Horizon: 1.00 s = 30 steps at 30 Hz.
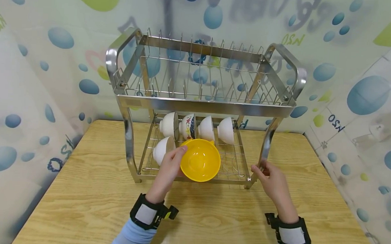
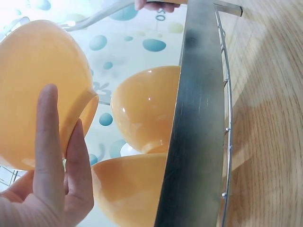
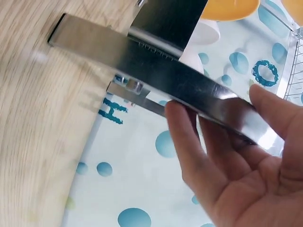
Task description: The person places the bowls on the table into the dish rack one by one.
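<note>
My left hand (image 1: 171, 164) pinches a yellow bowl (image 1: 200, 160) by its left side, its inside facing up toward the head camera. In the left wrist view the held bowl (image 2: 42, 94) is apart from two other yellow bowls (image 2: 147, 109) standing behind the metal front bar; from above, the held one mostly hides them. My right hand (image 1: 273, 181) grips the right front leg (image 3: 189, 90) of a two-tier steel dish rack (image 1: 202, 107), thumb on one side and fingers on the other. A white bowl (image 1: 163, 149) lies tilted on the lower tier, left of the held bowl.
Along the back of the lower tier stand several tilted bowls: white ones (image 1: 226, 130) and a flower-patterned one (image 1: 187, 127). Thin wire dividers (image 1: 200, 89) fill the upper tier. The rack stands on a wooden table (image 1: 211, 217) before a patterned wall covering (image 1: 203, 13).
</note>
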Each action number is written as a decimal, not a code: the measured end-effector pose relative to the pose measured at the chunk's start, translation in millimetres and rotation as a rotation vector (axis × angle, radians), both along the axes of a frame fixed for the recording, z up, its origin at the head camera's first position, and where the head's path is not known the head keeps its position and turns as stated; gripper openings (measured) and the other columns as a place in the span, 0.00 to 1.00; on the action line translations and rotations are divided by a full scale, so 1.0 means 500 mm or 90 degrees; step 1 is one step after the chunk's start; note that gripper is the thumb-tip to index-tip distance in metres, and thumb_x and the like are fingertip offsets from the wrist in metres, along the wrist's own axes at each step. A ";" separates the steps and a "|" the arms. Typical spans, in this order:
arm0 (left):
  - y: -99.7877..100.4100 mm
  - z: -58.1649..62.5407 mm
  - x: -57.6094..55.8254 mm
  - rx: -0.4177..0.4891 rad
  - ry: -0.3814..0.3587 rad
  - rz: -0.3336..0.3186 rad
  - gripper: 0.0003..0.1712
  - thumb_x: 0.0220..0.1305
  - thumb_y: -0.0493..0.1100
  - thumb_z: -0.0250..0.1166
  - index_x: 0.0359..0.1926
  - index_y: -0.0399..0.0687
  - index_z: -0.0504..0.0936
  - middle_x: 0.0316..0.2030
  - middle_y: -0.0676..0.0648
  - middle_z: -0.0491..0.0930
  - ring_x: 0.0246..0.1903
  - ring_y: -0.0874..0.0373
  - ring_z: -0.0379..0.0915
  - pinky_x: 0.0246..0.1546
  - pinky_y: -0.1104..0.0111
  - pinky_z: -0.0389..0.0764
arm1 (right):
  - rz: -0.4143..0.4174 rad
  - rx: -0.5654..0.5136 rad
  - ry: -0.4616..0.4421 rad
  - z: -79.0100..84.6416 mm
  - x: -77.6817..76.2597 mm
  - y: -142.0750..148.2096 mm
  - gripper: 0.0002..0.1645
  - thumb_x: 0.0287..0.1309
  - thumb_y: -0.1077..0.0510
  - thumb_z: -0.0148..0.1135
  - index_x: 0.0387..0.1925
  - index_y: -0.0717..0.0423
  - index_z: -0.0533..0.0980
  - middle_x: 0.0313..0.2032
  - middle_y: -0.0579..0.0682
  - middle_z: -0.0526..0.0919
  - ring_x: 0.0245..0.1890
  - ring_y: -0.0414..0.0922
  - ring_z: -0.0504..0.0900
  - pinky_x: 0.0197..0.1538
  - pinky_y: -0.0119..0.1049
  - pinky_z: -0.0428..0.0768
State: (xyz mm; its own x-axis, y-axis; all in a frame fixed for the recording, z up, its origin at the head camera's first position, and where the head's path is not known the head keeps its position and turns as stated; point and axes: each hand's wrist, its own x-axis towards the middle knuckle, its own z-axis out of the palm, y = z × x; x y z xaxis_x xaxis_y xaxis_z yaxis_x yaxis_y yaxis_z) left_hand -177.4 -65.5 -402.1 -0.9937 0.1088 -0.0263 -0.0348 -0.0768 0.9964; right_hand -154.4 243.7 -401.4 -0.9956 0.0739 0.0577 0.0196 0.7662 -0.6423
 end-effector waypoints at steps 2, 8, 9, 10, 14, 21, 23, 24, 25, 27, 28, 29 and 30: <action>0.000 0.000 0.000 0.002 0.000 -0.001 0.24 0.70 0.59 0.49 0.49 0.48 0.80 0.37 0.39 0.78 0.30 0.51 0.78 0.30 0.58 0.84 | 0.009 0.000 0.001 -0.001 -0.001 -0.002 0.20 0.66 0.43 0.51 0.40 0.55 0.76 0.39 0.56 0.83 0.43 0.54 0.80 0.34 0.43 0.77; 0.005 0.000 -0.002 -0.009 0.002 0.016 0.25 0.71 0.58 0.49 0.50 0.45 0.80 0.39 0.38 0.78 0.29 0.52 0.79 0.29 0.58 0.84 | 0.012 0.005 -0.024 -0.003 -0.001 -0.008 0.18 0.69 0.44 0.47 0.39 0.53 0.74 0.38 0.56 0.83 0.39 0.52 0.79 0.26 0.35 0.66; 0.007 0.001 -0.001 -0.012 0.002 0.023 0.25 0.71 0.57 0.50 0.51 0.44 0.80 0.40 0.38 0.78 0.29 0.53 0.79 0.29 0.59 0.84 | 0.013 0.005 -0.024 -0.004 -0.002 -0.008 0.18 0.69 0.44 0.47 0.39 0.53 0.74 0.38 0.56 0.84 0.38 0.52 0.79 0.26 0.34 0.66; 0.010 0.002 -0.001 -0.014 0.001 0.030 0.25 0.71 0.57 0.50 0.52 0.43 0.80 0.42 0.38 0.78 0.29 0.53 0.79 0.29 0.59 0.84 | 0.013 0.006 -0.023 -0.004 -0.002 -0.008 0.17 0.69 0.45 0.47 0.39 0.53 0.74 0.37 0.55 0.84 0.37 0.51 0.79 0.25 0.34 0.66; 0.025 0.007 0.002 -0.052 0.029 0.067 0.24 0.70 0.57 0.51 0.53 0.46 0.80 0.44 0.40 0.80 0.27 0.55 0.79 0.28 0.63 0.84 | 0.014 0.006 -0.022 -0.008 -0.003 -0.008 0.15 0.69 0.46 0.48 0.39 0.52 0.73 0.36 0.53 0.84 0.31 0.48 0.75 0.24 0.34 0.64; 0.074 0.012 0.005 -0.131 0.126 0.100 0.23 0.68 0.59 0.53 0.57 0.55 0.77 0.38 0.45 0.80 0.28 0.57 0.77 0.25 0.64 0.83 | 0.016 0.003 -0.023 -0.009 -0.004 -0.006 0.18 0.69 0.43 0.46 0.39 0.52 0.73 0.36 0.52 0.84 0.31 0.47 0.75 0.23 0.34 0.63; 0.092 0.017 0.004 -0.191 0.178 0.122 0.23 0.68 0.58 0.53 0.58 0.55 0.77 0.37 0.47 0.78 0.30 0.58 0.73 0.28 0.67 0.80 | 0.015 0.006 -0.021 -0.009 -0.004 -0.006 0.19 0.69 0.42 0.46 0.39 0.52 0.73 0.36 0.52 0.84 0.30 0.46 0.75 0.22 0.34 0.63; 0.101 0.019 0.003 -0.225 0.205 0.132 0.24 0.68 0.58 0.54 0.59 0.55 0.76 0.38 0.47 0.77 0.31 0.58 0.70 0.28 0.68 0.77 | 0.015 0.007 -0.020 -0.009 -0.004 -0.006 0.19 0.69 0.42 0.46 0.39 0.52 0.73 0.36 0.52 0.84 0.30 0.46 0.75 0.22 0.33 0.63; 0.112 0.023 0.003 -0.258 0.224 0.141 0.24 0.67 0.58 0.54 0.60 0.56 0.75 0.38 0.48 0.75 0.32 0.57 0.68 0.28 0.68 0.74 | 0.014 0.008 -0.019 -0.009 -0.004 -0.006 0.18 0.69 0.43 0.46 0.39 0.52 0.73 0.36 0.52 0.84 0.31 0.46 0.76 0.22 0.33 0.63; 0.132 0.031 0.002 -0.305 0.246 0.148 0.25 0.66 0.58 0.55 0.61 0.58 0.74 0.38 0.46 0.72 0.34 0.56 0.65 0.29 0.69 0.71 | 0.011 0.010 -0.016 -0.009 -0.004 -0.006 0.18 0.69 0.43 0.47 0.39 0.52 0.74 0.36 0.52 0.85 0.32 0.47 0.77 0.22 0.33 0.64; 0.142 0.035 0.003 -0.322 0.245 0.149 0.26 0.65 0.59 0.56 0.62 0.59 0.73 0.37 0.46 0.70 0.34 0.55 0.64 0.28 0.69 0.70 | 0.010 0.009 -0.016 -0.010 -0.003 -0.006 0.17 0.69 0.44 0.47 0.39 0.52 0.74 0.36 0.52 0.85 0.33 0.48 0.77 0.23 0.33 0.64; 0.151 0.037 0.004 -0.337 0.244 0.145 0.27 0.64 0.60 0.56 0.62 0.61 0.72 0.38 0.46 0.68 0.34 0.55 0.64 0.28 0.70 0.70 | 0.011 0.007 -0.016 -0.010 -0.003 -0.006 0.16 0.69 0.45 0.48 0.39 0.52 0.74 0.36 0.52 0.85 0.34 0.48 0.78 0.23 0.34 0.64; 0.160 0.039 0.004 -0.352 0.243 0.143 0.28 0.64 0.60 0.57 0.63 0.61 0.72 0.38 0.46 0.66 0.33 0.55 0.64 0.28 0.70 0.71 | 0.011 0.005 -0.017 -0.010 -0.003 -0.007 0.16 0.69 0.45 0.48 0.39 0.52 0.74 0.36 0.52 0.85 0.36 0.49 0.79 0.23 0.34 0.64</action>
